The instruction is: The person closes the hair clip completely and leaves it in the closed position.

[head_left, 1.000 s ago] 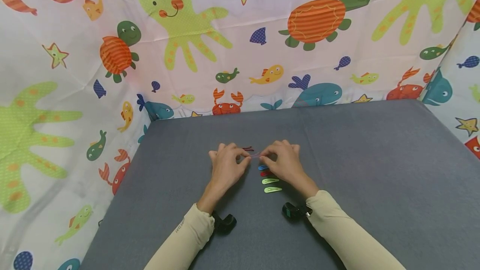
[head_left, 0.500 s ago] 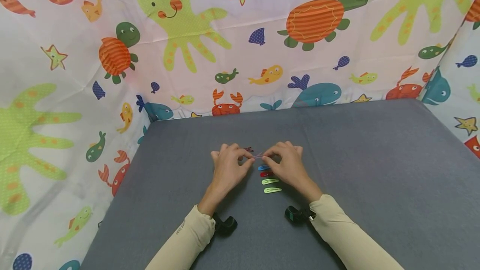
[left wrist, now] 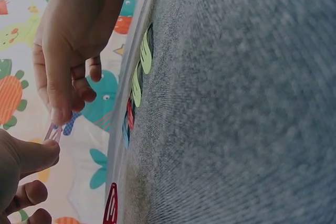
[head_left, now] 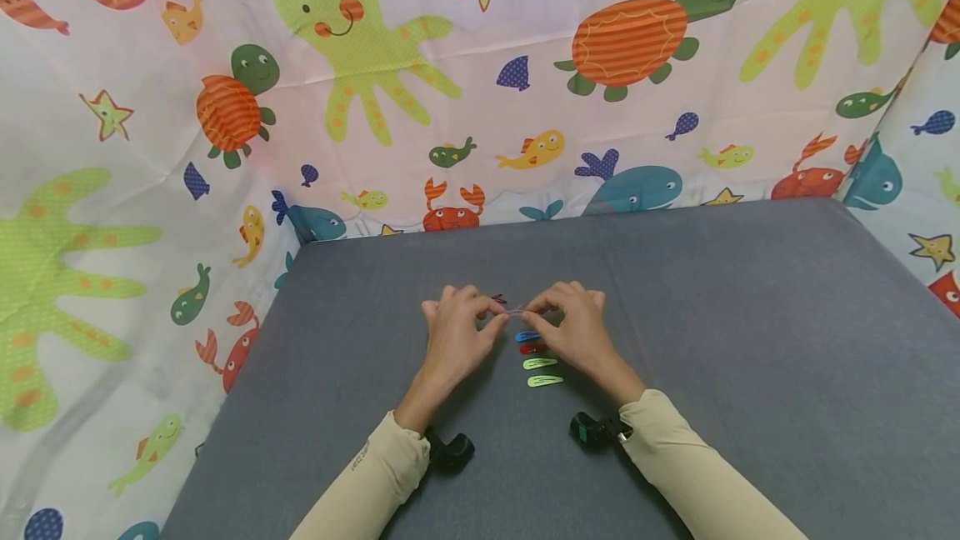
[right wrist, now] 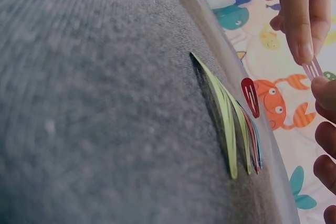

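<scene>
A pale pink snap hair clip (head_left: 515,312) is stretched between my two hands above the grey table. My left hand (head_left: 461,330) pinches one end between thumb and forefinger. The other end is pinched the same way by my right hand (head_left: 572,325). In the head view a thin strip of the clip sticks up from the rest. Below the right hand lie a blue clip (head_left: 527,336), a red clip (head_left: 532,348) and two light green clips (head_left: 540,363), lined up in a column. A dark red clip (right wrist: 250,97) lies behind the hands, partly hidden in the head view.
Grey cloth covers the table (head_left: 720,315). A curtain (head_left: 517,132) printed with sea animals stands along its back and sides. Dark wrist camera mounts (head_left: 450,448) hang below both sleeves.
Both hands have shifted slightly to the right with the pink hair clip, then stayed nearly still. A thin strip of the clip now stands up, where earlier it looked flat. The lying clips stay put.
</scene>
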`<state>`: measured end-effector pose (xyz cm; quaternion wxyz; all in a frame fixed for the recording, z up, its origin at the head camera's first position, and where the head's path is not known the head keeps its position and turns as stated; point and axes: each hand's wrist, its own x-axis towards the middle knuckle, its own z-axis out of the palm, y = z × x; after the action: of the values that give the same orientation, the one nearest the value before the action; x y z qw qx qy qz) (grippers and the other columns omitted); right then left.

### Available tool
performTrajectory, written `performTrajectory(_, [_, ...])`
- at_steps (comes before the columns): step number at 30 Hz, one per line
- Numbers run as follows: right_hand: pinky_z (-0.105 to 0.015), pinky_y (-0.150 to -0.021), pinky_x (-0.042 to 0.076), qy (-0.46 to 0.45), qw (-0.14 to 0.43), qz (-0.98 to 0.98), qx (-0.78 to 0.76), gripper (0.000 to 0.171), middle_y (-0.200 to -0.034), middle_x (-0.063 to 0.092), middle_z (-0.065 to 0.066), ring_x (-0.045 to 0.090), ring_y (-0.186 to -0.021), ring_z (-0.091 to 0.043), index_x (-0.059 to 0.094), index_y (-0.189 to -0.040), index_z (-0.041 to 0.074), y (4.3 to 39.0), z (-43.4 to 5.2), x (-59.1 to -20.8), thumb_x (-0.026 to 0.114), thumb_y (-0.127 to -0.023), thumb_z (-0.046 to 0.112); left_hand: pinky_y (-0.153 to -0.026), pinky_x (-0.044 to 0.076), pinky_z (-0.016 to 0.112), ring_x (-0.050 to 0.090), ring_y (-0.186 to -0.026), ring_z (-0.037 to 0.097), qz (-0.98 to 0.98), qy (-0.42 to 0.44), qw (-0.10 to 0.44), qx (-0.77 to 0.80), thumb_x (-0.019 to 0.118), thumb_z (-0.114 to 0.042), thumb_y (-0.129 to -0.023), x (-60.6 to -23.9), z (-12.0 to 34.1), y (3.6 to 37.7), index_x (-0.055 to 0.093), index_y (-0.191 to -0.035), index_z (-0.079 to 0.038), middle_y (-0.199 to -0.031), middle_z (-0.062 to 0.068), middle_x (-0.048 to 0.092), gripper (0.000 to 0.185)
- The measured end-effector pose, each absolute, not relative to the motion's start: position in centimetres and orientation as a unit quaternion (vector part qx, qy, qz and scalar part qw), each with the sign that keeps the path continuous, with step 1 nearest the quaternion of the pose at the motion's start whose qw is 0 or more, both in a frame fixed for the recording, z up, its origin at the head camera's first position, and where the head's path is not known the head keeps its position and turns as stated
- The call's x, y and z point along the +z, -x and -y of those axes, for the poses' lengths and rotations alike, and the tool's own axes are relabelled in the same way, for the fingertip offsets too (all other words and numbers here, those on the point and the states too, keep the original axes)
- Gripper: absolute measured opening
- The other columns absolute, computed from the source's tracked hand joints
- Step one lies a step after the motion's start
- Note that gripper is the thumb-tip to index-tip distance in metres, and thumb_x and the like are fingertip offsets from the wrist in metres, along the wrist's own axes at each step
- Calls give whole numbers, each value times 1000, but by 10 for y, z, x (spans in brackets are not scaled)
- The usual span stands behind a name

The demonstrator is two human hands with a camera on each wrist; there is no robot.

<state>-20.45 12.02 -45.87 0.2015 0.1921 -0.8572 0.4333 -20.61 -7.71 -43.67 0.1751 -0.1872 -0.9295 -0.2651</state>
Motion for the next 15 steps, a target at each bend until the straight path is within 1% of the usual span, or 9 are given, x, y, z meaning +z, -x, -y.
performTrajectory(5, [-46,-86,22,-177,196,862,434,12,-87,70,-3,56,-85,-25,77,-88,15,206,-122,-459,86,-82,20,-77,22,44,46,-80,17,929,186,179,-266,82,-30,-87,-435,77,206,82,-90,-22,-82,-1,65,8])
performTrajectory(11, [-46,-85,24,-176,175,866,433,27,-95,72,-8,56,-89,-25,78,-107,9,207,-125,-459,85,-83,20,-77,22,44,46,-80,16,925,189,186,-270,82,-30,-87,-434,77,205,82,-90,-22,-80,-3,63,9])
performTrajectory(15, [-46,-85,27,-199,162,863,435,31,-100,73,-8,57,-92,-24,77,-114,9,208,-126,-457,83,-85,18,-77,22,45,46,-80,17,924,191,189,-271,83,-29,-86,-434,77,205,82,-90,-22,-80,-2,64,8])
